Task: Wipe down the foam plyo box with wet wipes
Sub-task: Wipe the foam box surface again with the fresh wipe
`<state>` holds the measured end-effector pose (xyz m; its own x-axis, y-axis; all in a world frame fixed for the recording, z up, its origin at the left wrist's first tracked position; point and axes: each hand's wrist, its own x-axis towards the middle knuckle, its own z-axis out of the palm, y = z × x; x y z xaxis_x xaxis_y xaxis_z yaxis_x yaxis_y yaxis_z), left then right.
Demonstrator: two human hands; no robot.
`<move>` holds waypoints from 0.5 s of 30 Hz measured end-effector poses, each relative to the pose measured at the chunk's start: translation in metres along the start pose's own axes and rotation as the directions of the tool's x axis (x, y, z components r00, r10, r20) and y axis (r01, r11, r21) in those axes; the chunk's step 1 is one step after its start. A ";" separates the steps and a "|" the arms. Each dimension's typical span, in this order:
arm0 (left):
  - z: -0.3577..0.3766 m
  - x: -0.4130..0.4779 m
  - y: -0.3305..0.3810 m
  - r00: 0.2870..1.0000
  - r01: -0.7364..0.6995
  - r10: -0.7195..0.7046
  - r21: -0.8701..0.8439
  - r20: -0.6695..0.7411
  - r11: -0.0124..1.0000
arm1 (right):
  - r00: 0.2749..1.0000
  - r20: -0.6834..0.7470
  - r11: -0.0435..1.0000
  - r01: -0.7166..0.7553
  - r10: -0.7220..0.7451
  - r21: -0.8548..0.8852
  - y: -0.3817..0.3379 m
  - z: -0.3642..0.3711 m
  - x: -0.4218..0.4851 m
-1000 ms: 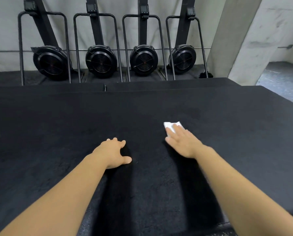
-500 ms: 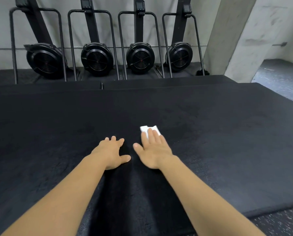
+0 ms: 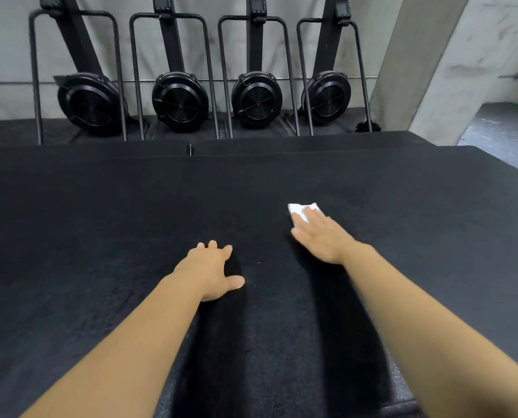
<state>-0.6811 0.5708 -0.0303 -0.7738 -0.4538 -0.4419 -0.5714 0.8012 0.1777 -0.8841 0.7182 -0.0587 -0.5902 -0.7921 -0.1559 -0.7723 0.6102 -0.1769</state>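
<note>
The black foam plyo box (image 3: 101,224) fills most of the view, its flat top stretching in front of me. A small folded white wet wipe (image 3: 300,210) lies on the top, right of centre. My right hand (image 3: 324,238) presses flat on the wipe with straight fingers, covering its near part. To the left, my left hand (image 3: 212,268) rests on the box top with fingers spread and thumb out, holding nothing.
Several black fan machines (image 3: 179,101) on upright frames stand against the grey wall beyond the box's far edge. A concrete pillar (image 3: 432,64) rises at the back right, with grey floor (image 3: 499,137) beside it. The box's near right corner shows at the bottom right.
My right hand slid the wipe left toward my left hand, then back out to the right and a little farther away. The left hand stayed in place.
</note>
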 end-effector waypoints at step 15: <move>-0.004 0.000 0.004 1.000 0.010 -0.011 0.043 0.016 0.999 | 0.994 0.092 0.997 -0.070 0.066 0.042 -0.065 0.016 -0.011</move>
<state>-0.6843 0.5725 -0.0262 -0.7634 -0.4561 -0.4574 -0.5667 0.8128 0.1352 -0.8237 0.6873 -0.0613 -0.6155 -0.7453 -0.2562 -0.7186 0.6642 -0.2061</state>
